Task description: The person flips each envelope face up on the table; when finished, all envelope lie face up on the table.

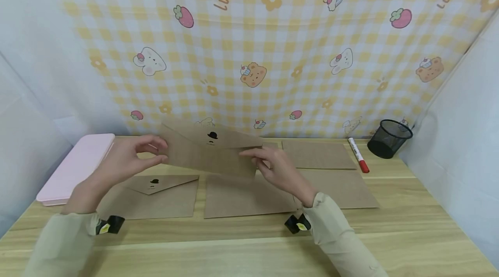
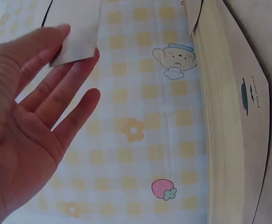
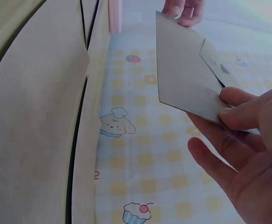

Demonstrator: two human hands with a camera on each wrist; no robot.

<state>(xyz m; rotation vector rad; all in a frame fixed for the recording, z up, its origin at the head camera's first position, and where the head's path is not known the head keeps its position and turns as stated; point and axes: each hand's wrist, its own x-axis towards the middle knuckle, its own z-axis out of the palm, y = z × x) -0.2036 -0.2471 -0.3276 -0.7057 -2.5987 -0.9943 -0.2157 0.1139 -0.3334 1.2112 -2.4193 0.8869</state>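
A brown kraft envelope [image 1: 202,155], its pointed flap printed with a small black hat and moustache, is up off the table, tilted. My left hand [image 1: 126,160] pinches its left end; the left wrist view shows thumb and fingertips [image 2: 91,56] at the corner. At the other end, my right hand [image 1: 278,168] grips the edge, thumb on one face and fingers behind, as the right wrist view shows. Below lies a flap-side-up envelope [image 1: 167,203] at left. A plain-faced envelope [image 1: 245,199] lies in the middle, with another envelope [image 1: 339,190] to its right.
Farther back is one more envelope [image 1: 317,155], with part of another behind the raised one. A white marker [image 1: 355,150] with a red cap and a black mesh pen holder [image 1: 383,145] are at the back right. A pink case [image 1: 78,166] lies at left. A checked curtain [image 1: 273,51] hangs behind.
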